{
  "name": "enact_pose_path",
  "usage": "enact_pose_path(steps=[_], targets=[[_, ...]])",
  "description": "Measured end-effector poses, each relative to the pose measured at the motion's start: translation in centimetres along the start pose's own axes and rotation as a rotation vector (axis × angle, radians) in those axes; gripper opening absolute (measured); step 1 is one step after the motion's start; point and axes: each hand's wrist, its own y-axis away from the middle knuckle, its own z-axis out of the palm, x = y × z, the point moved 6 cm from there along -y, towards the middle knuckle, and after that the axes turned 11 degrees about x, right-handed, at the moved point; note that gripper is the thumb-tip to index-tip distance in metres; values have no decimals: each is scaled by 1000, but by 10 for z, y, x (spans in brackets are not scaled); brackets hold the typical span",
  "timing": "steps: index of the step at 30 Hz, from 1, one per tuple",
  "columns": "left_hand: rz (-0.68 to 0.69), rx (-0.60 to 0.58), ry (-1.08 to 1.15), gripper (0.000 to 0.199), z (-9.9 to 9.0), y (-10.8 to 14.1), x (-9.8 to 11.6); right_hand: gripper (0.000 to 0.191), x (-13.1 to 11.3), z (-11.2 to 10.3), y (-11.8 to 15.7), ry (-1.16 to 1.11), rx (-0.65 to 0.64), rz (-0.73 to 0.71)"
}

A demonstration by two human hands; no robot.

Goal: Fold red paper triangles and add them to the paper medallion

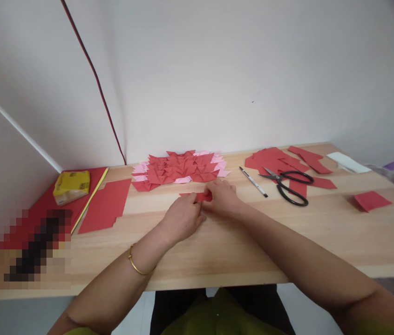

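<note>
A small piece of red paper (201,196) lies at the middle of the wooden table, between my two hands. My left hand (183,213) is closed on its near left side, with the fingers bent against the paper. From the right, my right hand (222,197) pinches the same piece, its thumb and forefinger curled on the paper's right part. My fingers cover much of it, so the folds cannot be made out. Just behind my hands sits a layered pile of folded red and pink paper pieces (179,168).
Right of my hands lie a pen (253,182), black-handled scissors (288,181), red paper scraps (270,158), a white strip (349,162) and a red paper square (373,201). At left are a cut red sheet (108,204), a yellow packet (72,185) and a pixelated dark item (39,246).
</note>
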Motion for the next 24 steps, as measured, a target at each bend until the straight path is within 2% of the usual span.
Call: enact_pose_path(steps=[4, 15, 18, 22, 24], targets=[[38, 7, -25, 23, -2, -1, -2, 24, 6, 0, -2, 25, -2, 35], [70, -7, -75, 23, -7, 2, -6, 14, 16, -9, -11, -42, -108, -133], [74, -13, -101, 24, -8, 2, -6, 9, 14, -9, -10, -62, -112, -134], [61, -7, -119, 27, -7, 3, -10, 26, 11, -7, -7, 13, -11, -60], [51, -9, -84, 26, -6, 4, -12, 29, 10, -6, -5, 44, 8, -47]])
